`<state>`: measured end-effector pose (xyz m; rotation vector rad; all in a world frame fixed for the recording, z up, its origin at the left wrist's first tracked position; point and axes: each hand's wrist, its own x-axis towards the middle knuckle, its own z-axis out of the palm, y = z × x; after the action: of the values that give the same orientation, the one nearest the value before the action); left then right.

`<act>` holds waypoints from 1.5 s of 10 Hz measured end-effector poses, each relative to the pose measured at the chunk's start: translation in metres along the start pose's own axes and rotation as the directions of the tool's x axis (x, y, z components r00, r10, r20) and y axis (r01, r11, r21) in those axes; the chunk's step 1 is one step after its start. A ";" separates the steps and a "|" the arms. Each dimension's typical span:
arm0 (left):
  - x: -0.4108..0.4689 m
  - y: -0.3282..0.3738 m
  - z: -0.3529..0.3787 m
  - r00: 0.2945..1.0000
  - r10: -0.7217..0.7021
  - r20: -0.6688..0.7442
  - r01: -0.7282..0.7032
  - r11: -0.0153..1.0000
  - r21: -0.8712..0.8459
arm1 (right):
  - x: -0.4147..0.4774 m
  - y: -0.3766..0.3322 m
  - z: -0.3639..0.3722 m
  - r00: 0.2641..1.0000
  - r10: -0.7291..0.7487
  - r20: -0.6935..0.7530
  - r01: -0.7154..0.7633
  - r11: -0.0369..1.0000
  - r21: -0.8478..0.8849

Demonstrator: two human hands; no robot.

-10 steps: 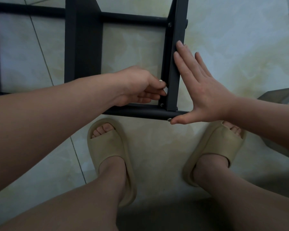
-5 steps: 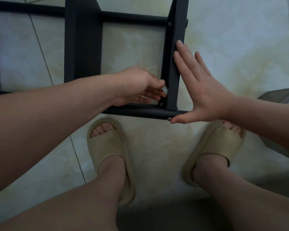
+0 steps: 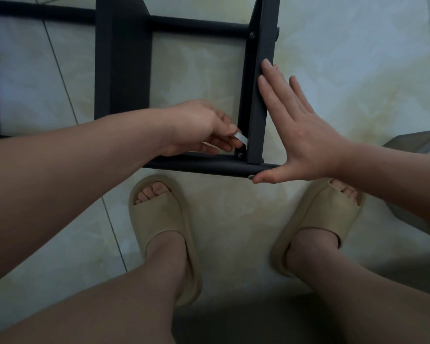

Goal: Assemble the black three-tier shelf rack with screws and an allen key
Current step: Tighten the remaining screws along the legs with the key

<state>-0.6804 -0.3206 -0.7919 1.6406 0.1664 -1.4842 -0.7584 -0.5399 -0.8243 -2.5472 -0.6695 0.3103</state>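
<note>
The black shelf rack (image 3: 121,70) stands on the tiled floor in front of me. Its right upright post (image 3: 260,100) meets the near crossbar (image 3: 199,165) at a corner. My left hand (image 3: 199,127) pinches a small silver allen key (image 3: 241,138) just above a screw (image 3: 239,155) on the inner face of that corner. My right hand (image 3: 298,130) lies flat and open against the outer side of the post, thumb along the crossbar's end by another screw head (image 3: 251,176).
My two feet in beige slippers (image 3: 164,232) (image 3: 318,224) stand on the floor just below the crossbar. A wide black panel (image 3: 122,58) of the rack rises at upper left. A grey object (image 3: 417,142) juts in at the right edge.
My left hand has turned slightly, and the allen key now shows more between its fingertips, tilted toward the corner screw. My right hand has stayed put against the post.
</note>
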 end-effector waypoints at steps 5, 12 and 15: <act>-0.005 -0.003 -0.009 0.994 0.053 0.091 -0.073 0.969 0.235 | 0.001 -0.001 0.000 1.000 -0.001 0.002 0.001 1.000 0.002; -0.003 -0.001 -0.013 0.994 0.099 0.056 -0.114 0.857 0.503 | 0.001 -0.003 -0.002 1.000 0.008 0.018 -0.008 1.000 0.004; 0.001 0.012 -0.011 0.983 0.183 0.011 -0.173 0.906 0.387 | 0.000 -0.003 -0.002 1.000 0.010 0.021 -0.010 1.000 0.003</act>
<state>-0.6646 -0.3204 -0.7883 1.9291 -0.2763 -1.4164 -0.7589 -0.5381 -0.8206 -2.5486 -0.6636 0.3421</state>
